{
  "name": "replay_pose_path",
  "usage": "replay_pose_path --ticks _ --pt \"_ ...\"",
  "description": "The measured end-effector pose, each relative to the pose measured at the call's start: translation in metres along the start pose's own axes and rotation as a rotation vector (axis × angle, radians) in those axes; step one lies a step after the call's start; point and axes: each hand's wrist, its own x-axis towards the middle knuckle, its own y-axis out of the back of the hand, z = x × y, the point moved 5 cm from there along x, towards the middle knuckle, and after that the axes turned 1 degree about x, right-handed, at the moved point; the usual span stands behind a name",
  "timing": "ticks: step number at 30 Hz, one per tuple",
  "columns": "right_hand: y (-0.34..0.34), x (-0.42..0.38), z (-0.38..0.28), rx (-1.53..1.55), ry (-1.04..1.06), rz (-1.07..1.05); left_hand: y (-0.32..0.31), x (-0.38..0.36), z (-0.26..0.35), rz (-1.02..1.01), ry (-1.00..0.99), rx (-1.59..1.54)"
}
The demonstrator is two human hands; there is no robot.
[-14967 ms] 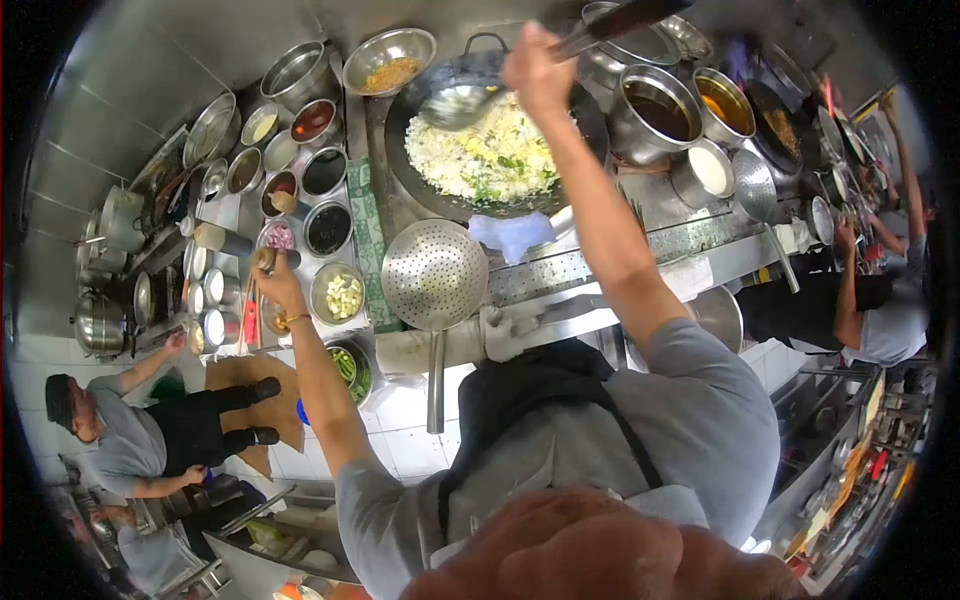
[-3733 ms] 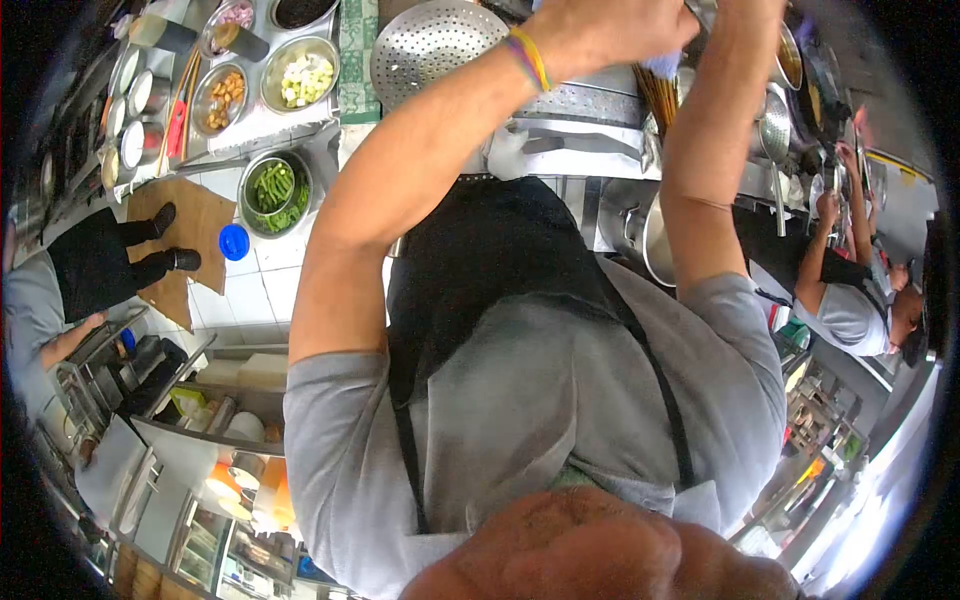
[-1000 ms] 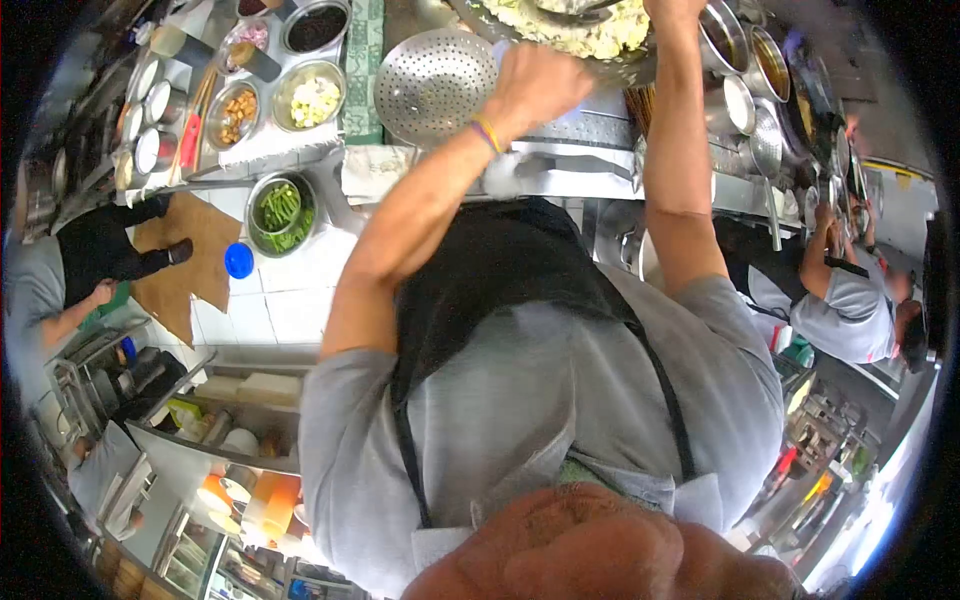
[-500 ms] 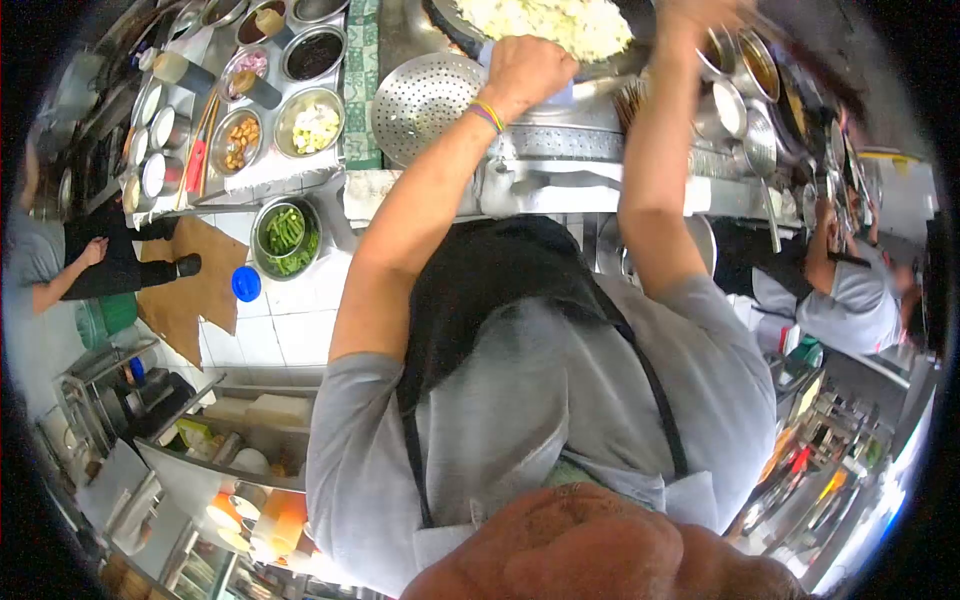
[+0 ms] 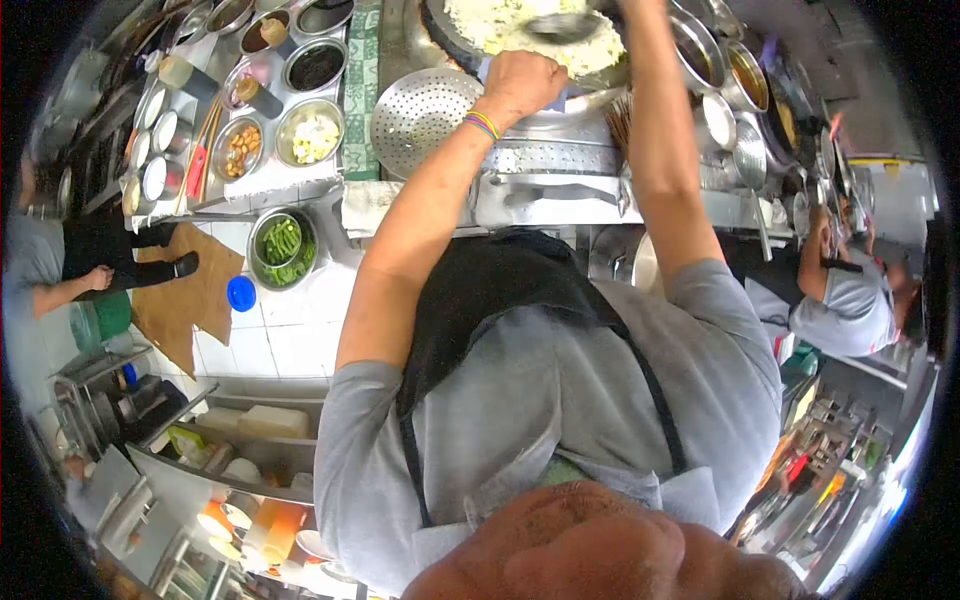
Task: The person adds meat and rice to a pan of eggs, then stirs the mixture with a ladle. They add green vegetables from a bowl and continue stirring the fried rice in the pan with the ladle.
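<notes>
My left hand [image 5: 524, 82] is closed in a fist at the near rim of a wok [image 5: 436, 28], gripping a bluish cloth [image 5: 556, 102]. A colourful band circles that wrist. Inside the wok lies a pale yellow-white mass of food, perhaps rice with egg [image 5: 490, 22]. A ladle [image 5: 562, 28], blurred by motion, is over the food, its handle running up toward my right hand [image 5: 640, 6]. The top edge of the view cuts off most of that hand and its fingers. A round perforated strainer [image 5: 425, 120] sits just left of the wok, beside my left forearm.
Bowls of ingredients, including chopped egg-like pieces [image 5: 310, 134], and sauce bottles [image 5: 188, 76] stand on the left counter. Pots [image 5: 745, 75] line the right. A pot of green vegetables [image 5: 282, 245] stands low at left. Other people [image 5: 845, 310] stand on both sides.
My right hand has moved left and up, partly out of view. The ladle has come into view over the food. My left hand keeps its grip and has shifted slightly.
</notes>
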Motion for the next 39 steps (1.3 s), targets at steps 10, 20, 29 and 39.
replay_pose_path --ticks 10,20,29,39 --pt "0.024 -0.002 0.065 1.107 -0.249 0.052 -0.012 0.007 -0.001 0.020 -0.041 0.023" --pt "0.062 -0.078 -0.058 0.701 -0.237 -0.100 0.081 -0.052 0.086 -0.038 -0.098 -0.038" --pt "0.011 -0.064 0.058 0.780 -0.030 -0.104 -0.024 -0.059 0.018 0.036 -0.031 -0.020" --pt "0.158 -0.031 -0.040 0.831 0.257 0.228 0.028 0.001 0.011 0.076 0.009 0.032"
